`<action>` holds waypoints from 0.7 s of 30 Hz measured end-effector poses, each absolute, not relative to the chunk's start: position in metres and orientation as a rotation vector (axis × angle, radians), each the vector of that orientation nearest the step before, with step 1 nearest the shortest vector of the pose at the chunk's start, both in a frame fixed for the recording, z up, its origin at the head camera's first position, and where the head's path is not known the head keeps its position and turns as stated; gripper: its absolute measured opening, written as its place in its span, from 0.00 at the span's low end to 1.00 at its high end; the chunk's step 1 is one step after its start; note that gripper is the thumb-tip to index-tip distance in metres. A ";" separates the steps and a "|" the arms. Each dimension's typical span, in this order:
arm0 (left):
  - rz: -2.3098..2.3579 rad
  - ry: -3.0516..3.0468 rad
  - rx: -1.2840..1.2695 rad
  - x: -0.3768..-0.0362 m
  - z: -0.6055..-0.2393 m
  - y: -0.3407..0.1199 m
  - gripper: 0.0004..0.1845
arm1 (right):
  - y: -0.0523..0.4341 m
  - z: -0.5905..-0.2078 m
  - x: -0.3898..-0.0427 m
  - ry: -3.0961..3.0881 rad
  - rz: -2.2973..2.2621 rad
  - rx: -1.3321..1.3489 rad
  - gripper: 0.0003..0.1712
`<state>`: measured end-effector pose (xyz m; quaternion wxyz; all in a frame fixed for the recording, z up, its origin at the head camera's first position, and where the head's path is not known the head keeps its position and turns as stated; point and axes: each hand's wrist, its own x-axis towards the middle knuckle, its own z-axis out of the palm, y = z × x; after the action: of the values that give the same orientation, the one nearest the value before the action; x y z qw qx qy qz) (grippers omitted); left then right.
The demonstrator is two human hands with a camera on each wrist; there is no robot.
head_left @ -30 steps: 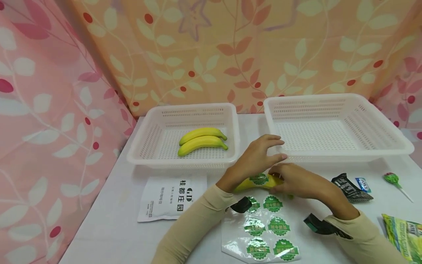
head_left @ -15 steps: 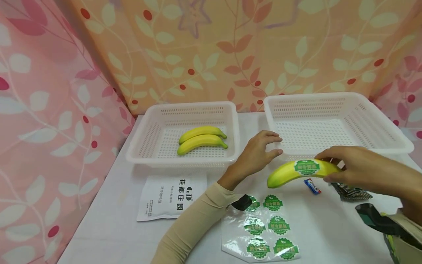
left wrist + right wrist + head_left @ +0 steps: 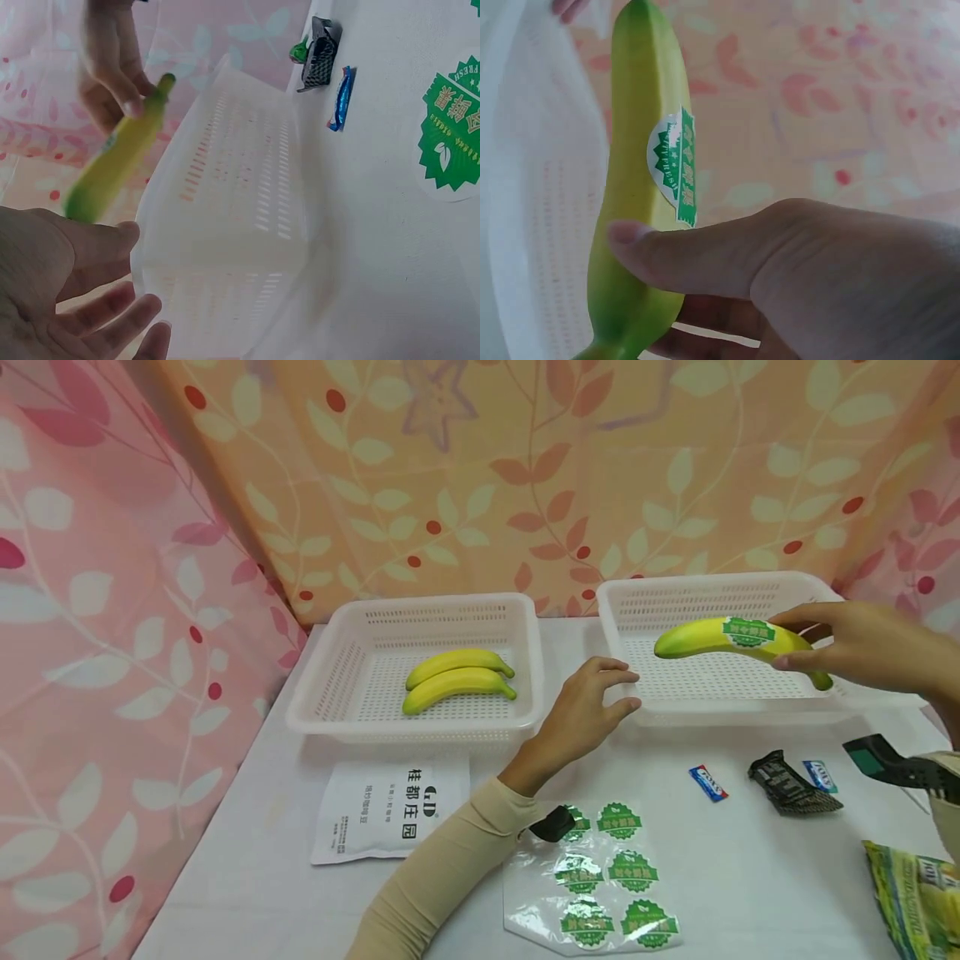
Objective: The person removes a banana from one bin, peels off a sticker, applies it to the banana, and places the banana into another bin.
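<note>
My right hand [image 3: 873, 643] pinches a yellow banana [image 3: 693, 639] near its stem end, thumb on one side and fingers on the other. The banana hangs above the right white basket [image 3: 720, 708], tilted a little, with a green label [image 3: 748, 632] on its side. In the right wrist view the label [image 3: 673, 166] sits slightly ahead of the thumb. My left hand [image 3: 585, 714] has loosely bent fingers and holds nothing. It is beside the near left corner of that basket; whether it touches the rim cannot be told.
Two bananas [image 3: 459, 691] lie in the left basket [image 3: 412, 727]. In front are a white pouch [image 3: 375, 814] and a sheet of green stickers [image 3: 540, 893]. Small blue wrapped sweets [image 3: 707, 783], a black packet [image 3: 791, 783] and a green-yellow bag [image 3: 911, 902] lie to the right.
My right hand has lifted the banana from over the sticker sheet and carried it right and forward, over the right basket. The left hand has barely moved.
</note>
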<state>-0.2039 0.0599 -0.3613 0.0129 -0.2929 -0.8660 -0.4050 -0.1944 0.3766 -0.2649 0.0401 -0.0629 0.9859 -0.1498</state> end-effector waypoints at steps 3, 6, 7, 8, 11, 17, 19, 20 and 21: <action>-1.275 -2.698 -0.901 -0.203 -0.361 0.060 0.20 | 0.384 -0.273 -0.212 2.972 -0.478 -0.247 0.38; -1.289 -2.694 -0.894 -0.203 -0.362 0.060 0.20 | 0.389 -0.280 -0.228 2.900 -0.497 -0.304 0.36; -1.290 -2.693 -0.892 -0.203 -0.362 0.060 0.20 | 0.390 -0.282 -0.233 2.869 -0.502 -0.318 0.35; -1.288 -2.692 -0.892 -0.203 -0.362 0.060 0.20 | 0.389 -0.284 -0.238 2.836 -0.506 -0.321 0.35; -1.303 -2.691 -0.895 -0.203 -0.363 0.060 0.21 | 0.388 -0.289 -0.249 2.739 -0.522 -0.317 0.34; -1.291 -2.693 -0.898 -0.202 -0.362 0.060 0.21 | 0.387 -0.304 -0.268 2.572 -0.529 -0.231 0.37; -1.278 -2.694 -0.895 -0.202 -0.362 0.061 0.21 | 0.387 -0.309 -0.273 2.534 -0.527 -0.197 0.38; -1.275 -2.694 -0.895 -0.202 -0.362 0.061 0.21 | 0.387 -0.311 -0.275 2.517 -0.525 -0.181 0.39; -1.274 -2.692 -0.896 -0.202 -0.362 0.061 0.21 | 0.386 -0.313 -0.277 2.505 -0.522 -0.163 0.40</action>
<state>-0.2017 0.0605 -0.3620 0.0155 -0.2881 -0.8654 -0.4096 -0.2772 0.3864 -0.3132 0.2847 -0.0610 0.9365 -0.1953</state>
